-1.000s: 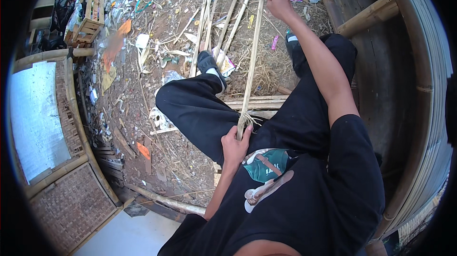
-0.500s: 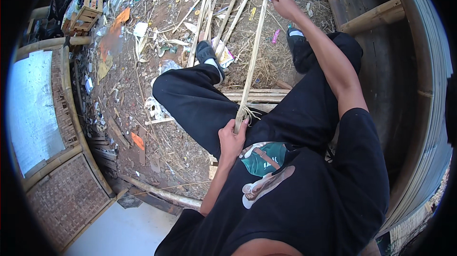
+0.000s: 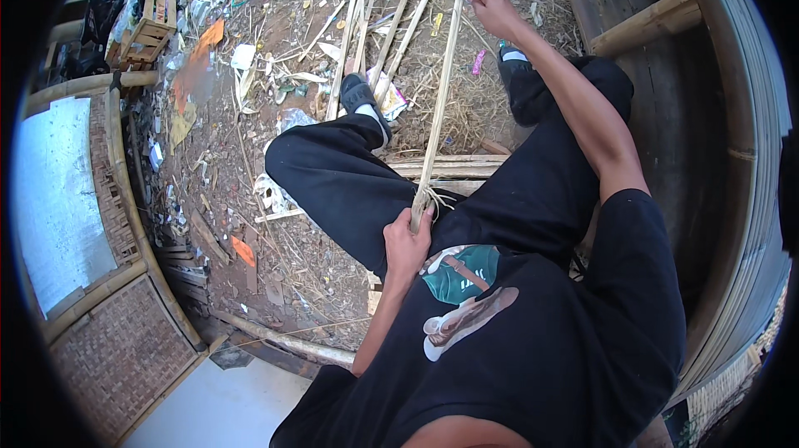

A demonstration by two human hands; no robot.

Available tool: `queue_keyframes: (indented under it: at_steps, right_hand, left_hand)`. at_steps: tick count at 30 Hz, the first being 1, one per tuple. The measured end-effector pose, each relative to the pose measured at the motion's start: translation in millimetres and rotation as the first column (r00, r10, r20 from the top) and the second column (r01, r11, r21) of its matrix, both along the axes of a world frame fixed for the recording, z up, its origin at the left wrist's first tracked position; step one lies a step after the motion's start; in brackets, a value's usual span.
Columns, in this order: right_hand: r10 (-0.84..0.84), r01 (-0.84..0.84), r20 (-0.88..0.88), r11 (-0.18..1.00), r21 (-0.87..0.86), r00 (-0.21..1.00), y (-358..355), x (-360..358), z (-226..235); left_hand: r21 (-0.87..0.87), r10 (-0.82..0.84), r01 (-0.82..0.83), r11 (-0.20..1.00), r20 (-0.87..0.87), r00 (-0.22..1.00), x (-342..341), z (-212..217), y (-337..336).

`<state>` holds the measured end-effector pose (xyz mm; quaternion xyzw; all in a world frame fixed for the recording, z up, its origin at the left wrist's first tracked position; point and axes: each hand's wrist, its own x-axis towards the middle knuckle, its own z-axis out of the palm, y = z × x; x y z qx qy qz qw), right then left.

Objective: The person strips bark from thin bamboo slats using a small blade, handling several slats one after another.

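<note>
1. Ground [image 3: 250, 156]: bare dirt strewn with straw, scraps and loose bamboo slats [image 3: 366, 32] beyond the feet.
2. Seated person, black trousers, legs spread; leaves room for the work between the knees.
3. Bamboo strip [image 3: 439, 98]: long, thin, running from lap out past the shoes; near end frayed.
4. Left hand [image 3: 406, 240]: closed round the frayed end, anchoring it.
5. Right hand [image 3: 491, 8]: arm stretched, fingers pinched on the far end, seemingly keeping it taut.
</note>
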<state>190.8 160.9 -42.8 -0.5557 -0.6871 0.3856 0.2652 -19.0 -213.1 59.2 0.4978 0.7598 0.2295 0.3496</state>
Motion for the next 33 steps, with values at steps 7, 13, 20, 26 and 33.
queue_keyframes:
  at_steps: [7, 13, 20, 26, 33]
  right_hand:
    - [-0.039, 0.028, 0.113, 0.996, 0.090, 0.993, 0.3, -1.4, 8.4]
    - [-0.090, -0.001, 0.397, 0.975, 0.221, 0.913, -0.3, -4.2, 41.3]
    - [-0.053, -0.072, 0.546, 0.976, 0.206, 0.836, 8.6, -10.0, 31.2]
    - [-0.119, -0.020, 0.392, 0.942, 0.334, 0.912, 10.9, -10.0, 5.3]
    - [-0.148, 0.029, 0.251, 0.906, 0.423, 0.957, 12.0, -11.8, 14.5]
  left_hand:
    - [-0.025, -0.026, 0.024, 0.999, -0.072, 0.997, 0.6, 0.0, 6.1]
    - [-0.014, -0.027, 0.026, 1.000, -0.057, 0.998, 3.0, -3.2, 7.0]
    - [0.028, -0.011, 0.012, 1.000, -0.042, 0.999, 5.9, -1.5, 8.8]
    - [-0.016, 0.001, -0.002, 1.000, -0.059, 0.998, 6.9, 2.7, 11.7]
    - [-0.120, -0.140, 0.114, 0.986, -0.237, 0.961, 1.4, -11.0, 5.6]
